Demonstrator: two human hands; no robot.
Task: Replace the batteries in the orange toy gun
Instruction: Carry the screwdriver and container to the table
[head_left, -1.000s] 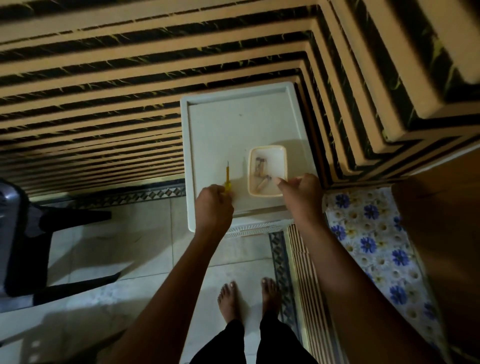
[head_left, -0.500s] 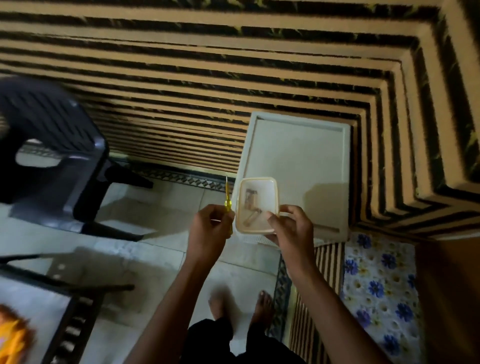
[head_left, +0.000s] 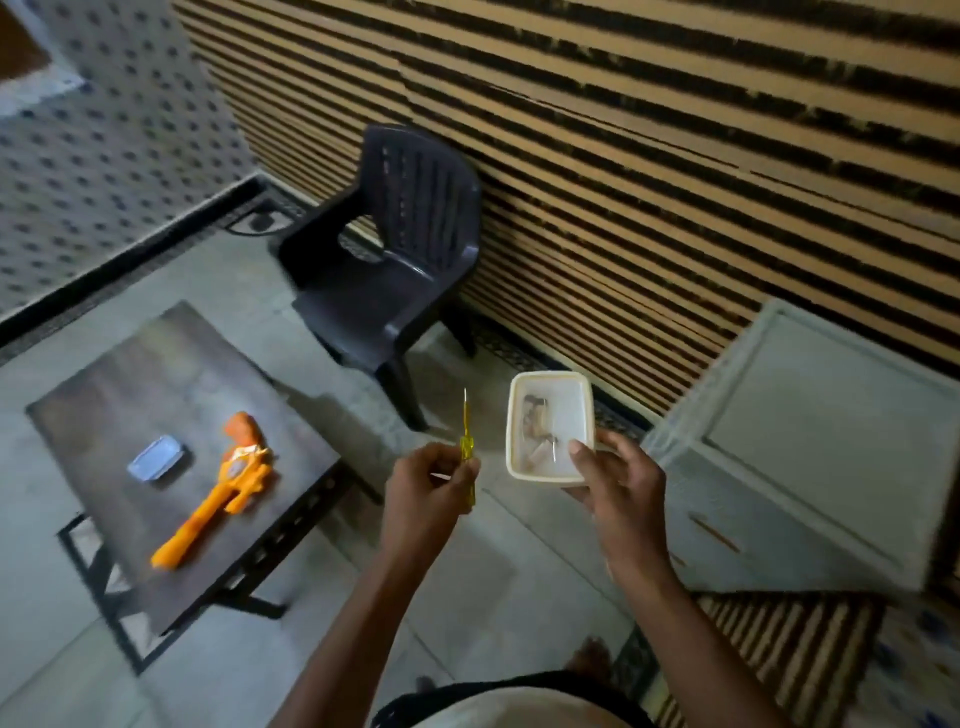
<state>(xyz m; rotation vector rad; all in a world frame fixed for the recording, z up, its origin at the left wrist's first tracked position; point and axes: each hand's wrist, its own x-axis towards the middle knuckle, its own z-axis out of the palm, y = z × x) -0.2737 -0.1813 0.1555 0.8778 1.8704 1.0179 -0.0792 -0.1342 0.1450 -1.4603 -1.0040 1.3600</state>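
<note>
At lower left, a dark table (head_left: 171, 395) carries the orange toy gun (head_left: 223, 480), untouched, with a small blue lid (head_left: 156, 457) beside it. Centre frame, the right hand (head_left: 621, 486) grips a white container (head_left: 550, 423); the left hand (head_left: 428, 488) pinches 1 yellow screwdriver (head_left: 466, 449). All steps remain. No legible writing.

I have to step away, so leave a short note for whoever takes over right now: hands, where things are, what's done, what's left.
Left hand: gripping the yellow screwdriver, tip up.
Right hand: holding the white container by its near corner; small items inside, too blurred to identify.
Orange toy gun: lying on the dark low table, with a small blue lid-like piece beside it, not touching.
Done: tool and container are in hand.
Left: carry them to the table, open the gun's battery compartment, swap the batteries, close it. Whether the compartment is already open cannot be told from here.
</note>
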